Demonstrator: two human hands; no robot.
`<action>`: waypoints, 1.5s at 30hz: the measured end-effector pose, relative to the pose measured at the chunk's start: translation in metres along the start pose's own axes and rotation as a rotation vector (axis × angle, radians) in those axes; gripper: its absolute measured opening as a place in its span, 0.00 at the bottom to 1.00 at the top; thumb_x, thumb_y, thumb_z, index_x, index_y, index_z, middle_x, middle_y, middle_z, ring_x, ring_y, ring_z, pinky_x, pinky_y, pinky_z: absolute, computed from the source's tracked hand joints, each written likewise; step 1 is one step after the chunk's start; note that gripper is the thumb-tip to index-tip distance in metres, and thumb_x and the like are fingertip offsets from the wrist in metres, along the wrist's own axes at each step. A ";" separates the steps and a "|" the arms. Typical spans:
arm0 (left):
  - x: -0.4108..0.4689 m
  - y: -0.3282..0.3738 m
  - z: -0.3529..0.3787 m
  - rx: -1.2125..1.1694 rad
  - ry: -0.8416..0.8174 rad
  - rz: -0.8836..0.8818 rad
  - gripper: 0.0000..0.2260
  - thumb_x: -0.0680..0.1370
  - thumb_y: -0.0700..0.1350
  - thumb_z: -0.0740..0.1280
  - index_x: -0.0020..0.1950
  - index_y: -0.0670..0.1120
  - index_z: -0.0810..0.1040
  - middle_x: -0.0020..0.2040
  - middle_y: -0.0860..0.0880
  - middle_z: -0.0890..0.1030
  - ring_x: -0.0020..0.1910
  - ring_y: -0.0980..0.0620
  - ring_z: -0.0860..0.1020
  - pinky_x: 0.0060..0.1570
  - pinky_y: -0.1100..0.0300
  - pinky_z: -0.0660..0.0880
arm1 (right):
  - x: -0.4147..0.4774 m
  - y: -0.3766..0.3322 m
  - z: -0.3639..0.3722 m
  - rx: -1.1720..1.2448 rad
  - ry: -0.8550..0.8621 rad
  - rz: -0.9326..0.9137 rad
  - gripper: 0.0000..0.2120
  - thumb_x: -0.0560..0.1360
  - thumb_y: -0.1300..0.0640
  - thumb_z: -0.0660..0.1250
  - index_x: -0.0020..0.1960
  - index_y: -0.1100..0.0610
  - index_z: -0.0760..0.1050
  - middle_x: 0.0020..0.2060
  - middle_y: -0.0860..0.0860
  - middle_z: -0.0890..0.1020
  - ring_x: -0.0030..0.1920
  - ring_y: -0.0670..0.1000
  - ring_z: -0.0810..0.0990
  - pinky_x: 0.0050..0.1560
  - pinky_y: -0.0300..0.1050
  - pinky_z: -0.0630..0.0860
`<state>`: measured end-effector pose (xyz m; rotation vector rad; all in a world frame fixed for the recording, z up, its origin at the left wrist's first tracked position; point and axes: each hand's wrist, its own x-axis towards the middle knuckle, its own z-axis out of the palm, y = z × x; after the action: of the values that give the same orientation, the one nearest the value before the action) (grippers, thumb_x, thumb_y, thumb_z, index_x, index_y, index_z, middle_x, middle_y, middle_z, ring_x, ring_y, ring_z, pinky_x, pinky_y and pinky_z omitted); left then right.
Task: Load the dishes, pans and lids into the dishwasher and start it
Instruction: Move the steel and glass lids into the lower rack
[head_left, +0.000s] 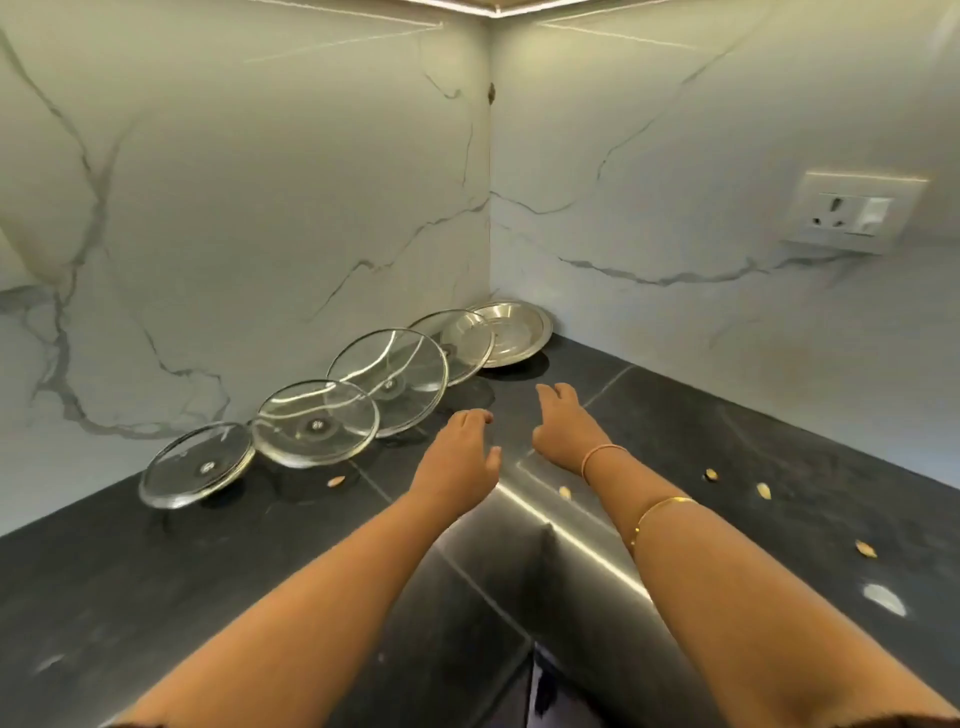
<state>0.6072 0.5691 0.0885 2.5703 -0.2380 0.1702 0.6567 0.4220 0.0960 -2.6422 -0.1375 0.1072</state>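
Observation:
Several lids lean in a row against the marble wall on the dark countertop (156, 582): a small glass lid (195, 464) at the left, a second glass lid (316, 422), a larger glass lid (387, 381), a further glass lid (462, 340) and a steel plate (514, 332) in the corner. My left hand (457, 460) hovers over the counter just right of the larger glass lid, fingers relaxed, holding nothing. My right hand (563, 423) reaches toward the steel plate, fingers extended and empty.
A wall socket (852, 213) sits on the right wall. Small husk-like bits (710, 475) lie scattered on the right counter, one (336, 481) near the lids. A steel corner edge (571, 535) gleams under my right forearm.

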 end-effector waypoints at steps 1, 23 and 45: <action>0.022 -0.001 0.005 -0.003 -0.004 -0.017 0.21 0.78 0.45 0.62 0.70 0.44 0.65 0.69 0.46 0.67 0.66 0.49 0.69 0.64 0.58 0.65 | 0.024 0.007 -0.005 0.013 -0.015 0.012 0.29 0.76 0.63 0.56 0.75 0.61 0.53 0.75 0.59 0.50 0.70 0.63 0.63 0.68 0.52 0.63; 0.268 -0.058 0.120 0.414 -0.156 -0.386 0.23 0.78 0.45 0.61 0.72 0.49 0.61 0.76 0.37 0.40 0.74 0.35 0.39 0.73 0.42 0.43 | 0.297 0.087 0.039 -0.085 -0.220 0.059 0.56 0.69 0.68 0.72 0.75 0.40 0.35 0.73 0.69 0.47 0.64 0.65 0.71 0.57 0.53 0.73; 0.236 -0.053 0.089 0.318 0.227 0.216 0.16 0.65 0.34 0.72 0.51 0.45 0.84 0.48 0.47 0.84 0.36 0.48 0.83 0.28 0.61 0.77 | 0.304 0.087 0.037 -0.106 -0.230 0.157 0.58 0.67 0.66 0.75 0.76 0.51 0.32 0.76 0.58 0.47 0.70 0.64 0.64 0.62 0.55 0.70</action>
<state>0.8549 0.5336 0.0264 2.8019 -0.4317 0.6216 0.9611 0.3988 0.0069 -2.7364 -0.0120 0.4688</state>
